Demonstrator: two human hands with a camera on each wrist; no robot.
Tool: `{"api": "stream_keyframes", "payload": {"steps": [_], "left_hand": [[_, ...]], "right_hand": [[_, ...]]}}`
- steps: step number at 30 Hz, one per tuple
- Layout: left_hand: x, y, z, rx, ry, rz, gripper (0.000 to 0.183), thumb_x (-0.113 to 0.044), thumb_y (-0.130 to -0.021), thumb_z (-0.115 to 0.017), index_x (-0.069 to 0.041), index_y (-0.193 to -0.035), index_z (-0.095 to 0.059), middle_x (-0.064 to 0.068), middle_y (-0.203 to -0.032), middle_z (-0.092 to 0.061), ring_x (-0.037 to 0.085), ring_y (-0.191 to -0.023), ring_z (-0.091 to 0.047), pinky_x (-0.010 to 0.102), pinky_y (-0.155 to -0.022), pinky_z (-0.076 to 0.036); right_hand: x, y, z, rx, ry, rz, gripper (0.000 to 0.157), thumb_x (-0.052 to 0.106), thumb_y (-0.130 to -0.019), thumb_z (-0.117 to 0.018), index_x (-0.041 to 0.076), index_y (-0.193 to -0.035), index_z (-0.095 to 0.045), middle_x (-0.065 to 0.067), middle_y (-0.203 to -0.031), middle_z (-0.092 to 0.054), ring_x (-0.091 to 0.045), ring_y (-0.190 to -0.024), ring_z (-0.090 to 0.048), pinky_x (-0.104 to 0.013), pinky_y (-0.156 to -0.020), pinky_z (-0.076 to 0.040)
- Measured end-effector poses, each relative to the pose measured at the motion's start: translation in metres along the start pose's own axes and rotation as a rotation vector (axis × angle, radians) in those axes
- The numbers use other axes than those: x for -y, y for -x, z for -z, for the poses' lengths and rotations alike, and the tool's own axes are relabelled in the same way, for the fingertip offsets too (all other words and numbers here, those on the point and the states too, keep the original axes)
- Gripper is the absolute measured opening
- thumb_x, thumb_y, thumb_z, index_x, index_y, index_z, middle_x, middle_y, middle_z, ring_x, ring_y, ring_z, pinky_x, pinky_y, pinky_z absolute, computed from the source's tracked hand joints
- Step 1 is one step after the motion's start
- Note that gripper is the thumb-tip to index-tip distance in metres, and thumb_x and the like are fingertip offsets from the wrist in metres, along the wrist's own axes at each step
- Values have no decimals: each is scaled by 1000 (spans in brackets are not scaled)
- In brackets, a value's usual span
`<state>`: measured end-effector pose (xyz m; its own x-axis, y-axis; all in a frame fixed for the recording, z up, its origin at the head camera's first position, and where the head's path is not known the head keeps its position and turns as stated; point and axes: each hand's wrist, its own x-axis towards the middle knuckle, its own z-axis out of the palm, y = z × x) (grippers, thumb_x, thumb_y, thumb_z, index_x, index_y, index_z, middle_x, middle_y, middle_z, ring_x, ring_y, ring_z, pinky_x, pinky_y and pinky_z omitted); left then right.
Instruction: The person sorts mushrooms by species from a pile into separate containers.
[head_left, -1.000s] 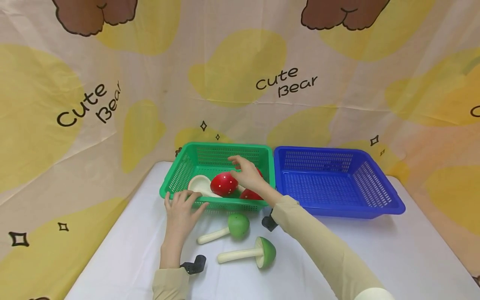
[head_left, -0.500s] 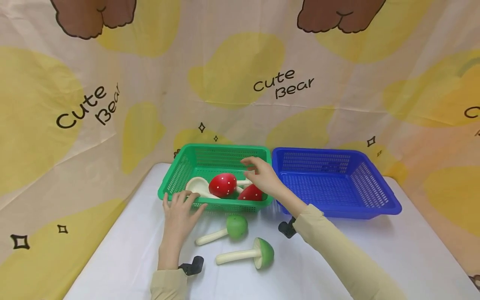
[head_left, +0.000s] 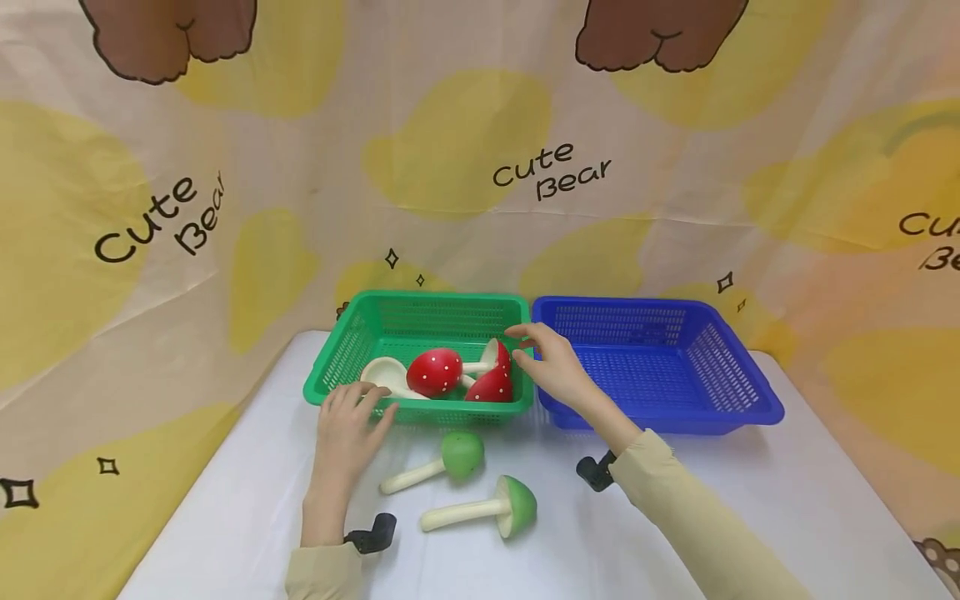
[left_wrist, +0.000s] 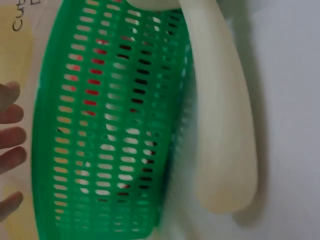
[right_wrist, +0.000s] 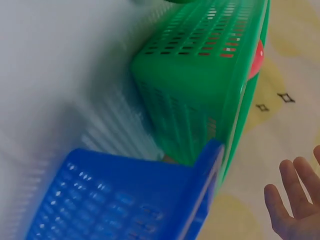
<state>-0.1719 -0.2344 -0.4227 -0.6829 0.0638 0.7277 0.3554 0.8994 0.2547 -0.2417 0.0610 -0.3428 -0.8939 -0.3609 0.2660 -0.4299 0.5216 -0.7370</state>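
Behind everything hangs a cloth (head_left: 450, 242) printed with "Cute Bear", and before it is the white table (head_left: 225, 517). At far left my beige left sleeve (head_left: 324, 571) ends at the wrist, with a black camera (head_left: 372, 533) beside it. My left hand (head_left: 348, 429) is at the near rim of the green basket (head_left: 442, 407), close to its left corner, fingers spread and slightly bent, thumb held apart; I cannot tell whether they touch the rim.

Inside the basket, just beyond my fingers, lies a pale piece (head_left: 384, 373), its hollow round face turned up. Touching or just beside it is a dotted red mushroom (head_left: 435, 372). Further right, near the basket's right wall, two more red caps lie close together, the upper one with its pale underside showing.

In front of the basket, two green mushrooms lie on the table with stems pointing left: the farther one (head_left: 462, 455) and, nearer me and a little right, the other (head_left: 517, 507).

My right hand (head_left: 558, 367) hangs above where the two baskets meet, fingers spread and loosely bent, thumb apart. At right stands the blue basket (head_left: 645, 423), beside the green one.
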Motion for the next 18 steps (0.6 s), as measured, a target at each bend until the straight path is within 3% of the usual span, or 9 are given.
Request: {"api": "stream_keyframes", "payload": {"steps": [4,11,18], "left_hand": [[-14,-7,-2,5,64,-15,19,-12,-77,-78,-8,-94,-70,8,-90,-69,30,-91,-63,48,-88,-48],[-42,-15,-4,148,116,-11,20,-19,-82,-76,-11,-100,-70,2,-95,-70,22,-92,-64,44,-85,-52],[-69,-11,-3,283,107,-115,18,-24,-83,-75,-16,-98,-70,-3,-94,-68,16,-89,-63,39,-82,-53]], "right_hand": [[-14,12,12,-31,-38,-28,34,10,-95,-56,7,-129,-56,-14,-130,-58,-31,-117,-57,-50,-102,-46],[-29,31,31,-83,-91,-68,34,14,-96,-57,10,-129,-56,-12,-130,-59,-30,-119,-56,-50,-104,-45],[-46,57,51,-126,-126,-84,33,16,-97,-56,10,-130,-56,-14,-130,-59,-30,-121,-54,-54,-107,-41]]}}
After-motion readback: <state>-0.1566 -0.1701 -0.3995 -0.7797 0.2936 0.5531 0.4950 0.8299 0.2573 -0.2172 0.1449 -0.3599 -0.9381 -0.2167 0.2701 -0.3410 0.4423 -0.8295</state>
